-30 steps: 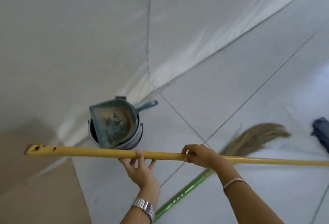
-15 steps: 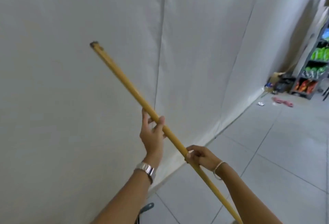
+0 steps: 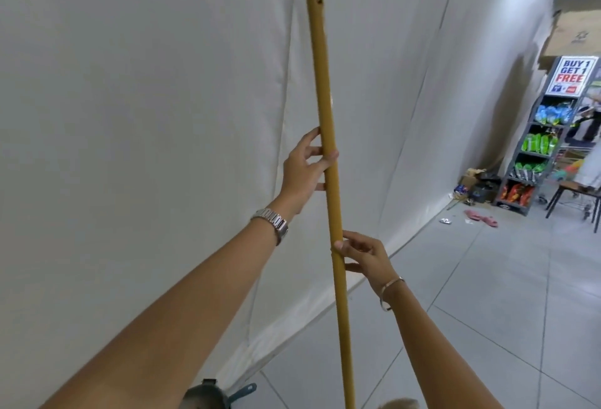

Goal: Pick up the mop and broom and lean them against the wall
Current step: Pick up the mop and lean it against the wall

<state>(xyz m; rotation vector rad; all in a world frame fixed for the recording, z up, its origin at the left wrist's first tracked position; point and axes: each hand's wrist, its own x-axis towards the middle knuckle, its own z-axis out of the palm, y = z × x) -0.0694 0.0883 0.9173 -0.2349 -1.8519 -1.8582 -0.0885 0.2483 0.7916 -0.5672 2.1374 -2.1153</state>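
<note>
The one yellow pole [image 3: 328, 155], slanted half a second ago, now stands nearly upright before the white wall [image 3: 146, 116]. Two hands hold it: left hand [image 3: 304, 169] higher, grip loosely curled round it; right hand [image 3: 362, 254] lower, fingers pinching it.

Soft, even, fairly bright light fills the scene with barely any shadows on the white wall [image 3: 146, 116], while the wide lens bows straight lines toward the edges and the far shelf [image 3: 549, 148] looks slightly soft.
</note>
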